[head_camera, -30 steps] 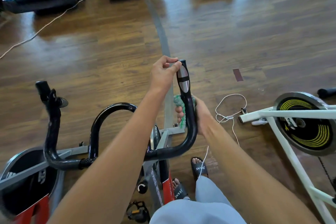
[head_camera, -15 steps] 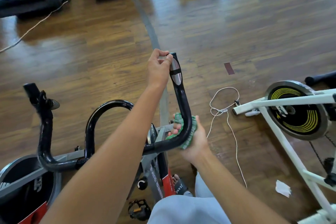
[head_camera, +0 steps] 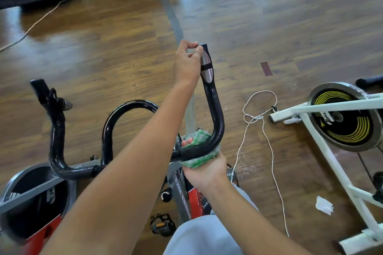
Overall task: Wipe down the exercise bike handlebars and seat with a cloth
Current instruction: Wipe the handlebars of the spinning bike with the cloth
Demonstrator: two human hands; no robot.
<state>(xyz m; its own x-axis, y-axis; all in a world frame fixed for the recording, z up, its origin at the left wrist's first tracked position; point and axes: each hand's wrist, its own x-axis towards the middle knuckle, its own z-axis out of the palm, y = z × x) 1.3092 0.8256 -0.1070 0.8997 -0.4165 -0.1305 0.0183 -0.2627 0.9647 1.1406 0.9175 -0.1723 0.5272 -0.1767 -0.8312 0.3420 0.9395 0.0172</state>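
Both hands on handlebar [head_camera: 215,109] — cloth [head_camera: 199,141] underneath

I note glossy black handlebars [head_camera: 216,109] with a brushed-metal sensor plate [head_camera: 206,66], a nubbly green cloth [head_camera: 199,138], and a shiny wood floor [head_camera: 269,16].

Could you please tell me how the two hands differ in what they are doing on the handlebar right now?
The left hand grips the upright tip of the handlebar bare, while the right hand holds a green cloth wrapped round the bar. The left hand sits high, beside the silver sensor plate; the right hand sits low, at the bend. The left arm crosses over the middle loop; the right comes straight up from below. Both hands grip the same right-side bar.
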